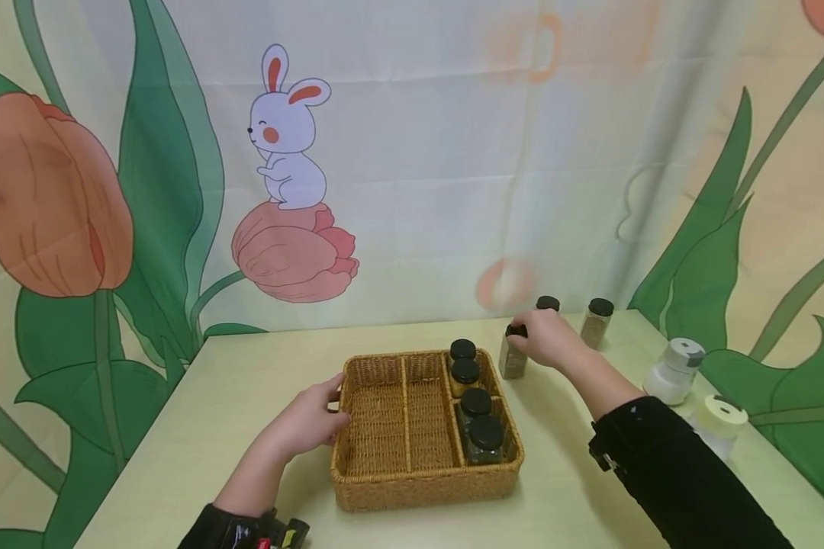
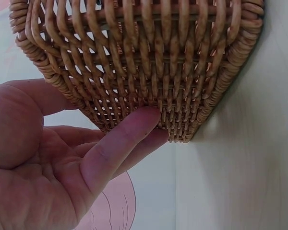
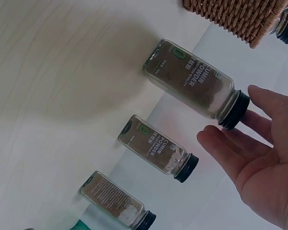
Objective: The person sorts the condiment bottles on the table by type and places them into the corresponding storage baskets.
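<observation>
The right hand (image 1: 545,335) pinches the black lid of a clear glass jar of cumin powder (image 3: 192,79), just right of the basket; its thumb and fingertips are at the lid. This jar (image 1: 513,358) stands upright, close over the table or on it. At the left side of the wicker basket (image 1: 426,488), the left hand (image 1: 309,419) grips the wall, thumb at the rim and fingers (image 2: 125,143) against the outer weave. Black-lidded jars (image 1: 485,438) occupy the basket's right-hand compartments, two at the back and two in front. Its left and middle compartments show bare weave.
Two more brown-powder jars, one (image 1: 596,324) at the back right and one (image 1: 548,303) partly behind the right hand, stand on the table. Two white bottles (image 1: 674,372) are near the right edge, one partly covered by the sleeve. A printed curtain (image 1: 419,152) hangs behind.
</observation>
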Demonstrator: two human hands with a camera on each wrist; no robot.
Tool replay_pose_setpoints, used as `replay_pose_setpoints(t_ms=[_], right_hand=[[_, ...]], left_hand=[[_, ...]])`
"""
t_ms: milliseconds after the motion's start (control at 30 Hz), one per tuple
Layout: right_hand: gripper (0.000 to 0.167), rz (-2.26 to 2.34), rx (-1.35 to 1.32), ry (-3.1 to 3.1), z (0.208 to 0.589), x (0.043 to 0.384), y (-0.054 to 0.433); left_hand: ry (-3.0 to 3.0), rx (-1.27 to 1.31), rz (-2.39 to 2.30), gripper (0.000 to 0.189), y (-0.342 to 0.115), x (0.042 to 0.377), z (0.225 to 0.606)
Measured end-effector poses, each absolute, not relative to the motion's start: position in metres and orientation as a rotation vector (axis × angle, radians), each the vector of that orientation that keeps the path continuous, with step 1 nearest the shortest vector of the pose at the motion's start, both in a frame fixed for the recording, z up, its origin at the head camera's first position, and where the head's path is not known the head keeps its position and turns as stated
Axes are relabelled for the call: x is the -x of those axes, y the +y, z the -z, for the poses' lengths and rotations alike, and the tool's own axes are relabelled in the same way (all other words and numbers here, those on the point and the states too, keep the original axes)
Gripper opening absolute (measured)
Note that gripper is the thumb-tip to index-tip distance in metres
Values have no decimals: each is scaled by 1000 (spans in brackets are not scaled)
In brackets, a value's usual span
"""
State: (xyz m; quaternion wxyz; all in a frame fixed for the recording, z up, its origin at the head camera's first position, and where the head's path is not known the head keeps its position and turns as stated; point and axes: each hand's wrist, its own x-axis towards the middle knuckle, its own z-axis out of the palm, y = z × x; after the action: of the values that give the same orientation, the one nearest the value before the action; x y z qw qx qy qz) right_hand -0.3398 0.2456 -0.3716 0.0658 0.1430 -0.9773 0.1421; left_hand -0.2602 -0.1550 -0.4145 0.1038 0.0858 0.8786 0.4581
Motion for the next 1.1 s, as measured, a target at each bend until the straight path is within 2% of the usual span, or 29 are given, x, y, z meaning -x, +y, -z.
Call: replay_pose_setpoints(t_ms=[233,433,867,1100], right_hand=[[57,-462,-428,-2957,377,344,245],[63,-466,-419,-2994,381,344,244],[51,-460,-385,-2985,385,347,244],[50,-471,-365,-2983,385,346,242]], left_hand=[[2595,-254,-1350,78,-156,260,415],[2595,-252,-1357,79,-155,259,414],[2557,-268,-1398,80,-155,259,414],[2566,-264,-1379,79,-155,261,415]])
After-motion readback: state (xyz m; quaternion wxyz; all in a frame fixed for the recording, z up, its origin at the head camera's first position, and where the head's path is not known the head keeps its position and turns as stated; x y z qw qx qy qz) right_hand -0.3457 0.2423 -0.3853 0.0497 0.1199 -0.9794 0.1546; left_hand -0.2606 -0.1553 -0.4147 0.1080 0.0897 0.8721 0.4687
